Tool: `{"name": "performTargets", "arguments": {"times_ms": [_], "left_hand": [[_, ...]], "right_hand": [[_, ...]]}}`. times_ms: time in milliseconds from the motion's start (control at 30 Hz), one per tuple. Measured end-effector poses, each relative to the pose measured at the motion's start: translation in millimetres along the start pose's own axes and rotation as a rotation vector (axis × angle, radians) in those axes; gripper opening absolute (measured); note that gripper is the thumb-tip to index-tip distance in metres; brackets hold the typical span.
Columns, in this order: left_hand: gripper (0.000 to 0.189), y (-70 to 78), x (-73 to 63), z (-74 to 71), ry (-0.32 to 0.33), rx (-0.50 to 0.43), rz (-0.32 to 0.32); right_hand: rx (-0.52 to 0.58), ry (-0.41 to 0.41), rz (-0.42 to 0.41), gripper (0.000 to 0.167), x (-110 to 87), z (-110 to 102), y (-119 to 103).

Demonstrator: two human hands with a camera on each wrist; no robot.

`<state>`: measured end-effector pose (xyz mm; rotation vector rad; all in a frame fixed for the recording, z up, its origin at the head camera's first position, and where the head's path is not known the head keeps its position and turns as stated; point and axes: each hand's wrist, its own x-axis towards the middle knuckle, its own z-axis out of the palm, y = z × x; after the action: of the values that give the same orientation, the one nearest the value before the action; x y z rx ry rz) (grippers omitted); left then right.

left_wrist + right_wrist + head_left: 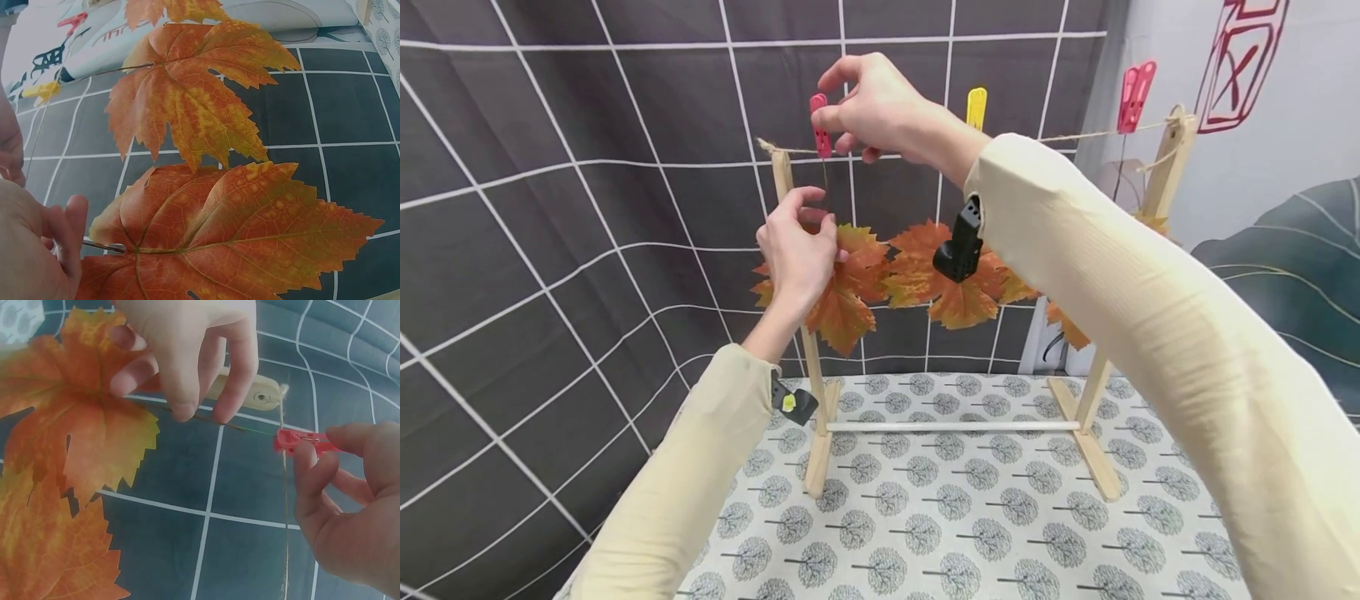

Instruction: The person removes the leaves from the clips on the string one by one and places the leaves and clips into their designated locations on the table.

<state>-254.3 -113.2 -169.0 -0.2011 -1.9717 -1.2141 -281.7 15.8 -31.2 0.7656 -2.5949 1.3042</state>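
Observation:
My right hand (883,104) is up at the left end of a twine line (797,151), thumb and fingers on a pink clothespin (823,147) that stands upright on the twine. Below it, my left hand (793,250) pinches the thin stem (240,429) of an orange and yellow maple leaf (842,321). In the right wrist view the stem runs from the leaf up to the clothespin's jaws. The leaf hangs beside the left post, partly hidden by the left hand. Another maple leaf (187,94) hangs next to it.
A yellow clothespin (976,108) and a second pink clothespin (1137,96) sit farther right along the twine. The wooden stand has a right post (1167,171) and a white bottom rod (951,427), on a tree-print tablecloth (917,533). A dark grid curtain (647,100) hangs behind.

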Motion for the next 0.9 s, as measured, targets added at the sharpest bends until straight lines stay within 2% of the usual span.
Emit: {"name": "performTargets", "arguments": {"times_ms": [200,500,900], "left_hand": [[0.027,-2.9,0.3,1.2,0.014,0.017,0.022],[0.028,-4.7,1.2,2.4,0.004,0.020,0.027],[0.024,-6.8,4.3,1.5,0.023,0.037,0.042]], "right_hand": [[-0.017,-0.008,0.005,0.047,3.1,2.4,-0.8],[-0.005,-0.009,0.011,0.032,5.9,2.6,-0.6],[0.024,0.006,0.016,0.028,9.3,3.1,-2.5]]}}
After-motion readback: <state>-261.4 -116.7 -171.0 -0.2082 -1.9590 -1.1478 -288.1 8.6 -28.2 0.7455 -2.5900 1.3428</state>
